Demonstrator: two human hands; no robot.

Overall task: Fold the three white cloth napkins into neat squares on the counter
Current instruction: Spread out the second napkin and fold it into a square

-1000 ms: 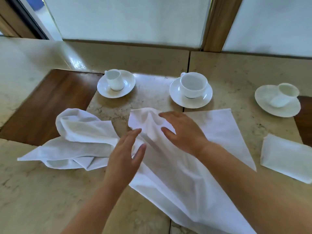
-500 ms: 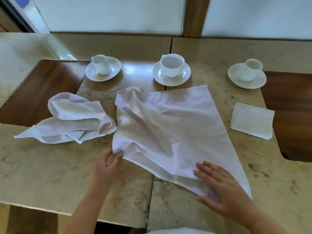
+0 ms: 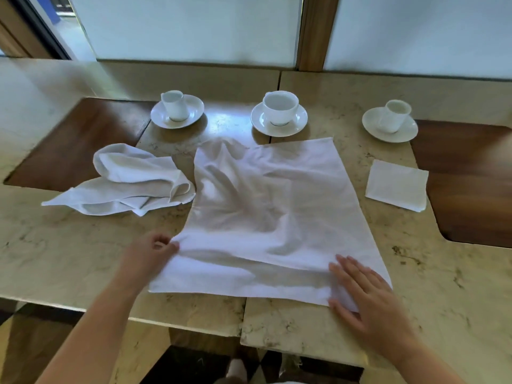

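Note:
A large white napkin [image 3: 271, 214] lies spread and wrinkled in the middle of the marble counter [image 3: 69, 261]. My left hand [image 3: 151, 253] pinches its near left edge. Over the near right corner, my right hand [image 3: 365, 297] lies flat with fingers apart, pressing the cloth down. A second white napkin [image 3: 130, 181] sits crumpled in a heap to the left. The third napkin [image 3: 396, 184] rests folded into a small square at the right.
Three white cups on saucers stand in a row behind the napkins: the left cup [image 3: 174, 106], the middle cup [image 3: 279, 108], the right cup [image 3: 393, 117]. Dark wood insets [image 3: 69, 145] flank the marble. The counter's front edge runs just below the spread napkin.
Both hands came back from the napkin's far part to its near edge. The left hand has pinched the left edge and pulled it out, so the cloth lies wider and flatter.

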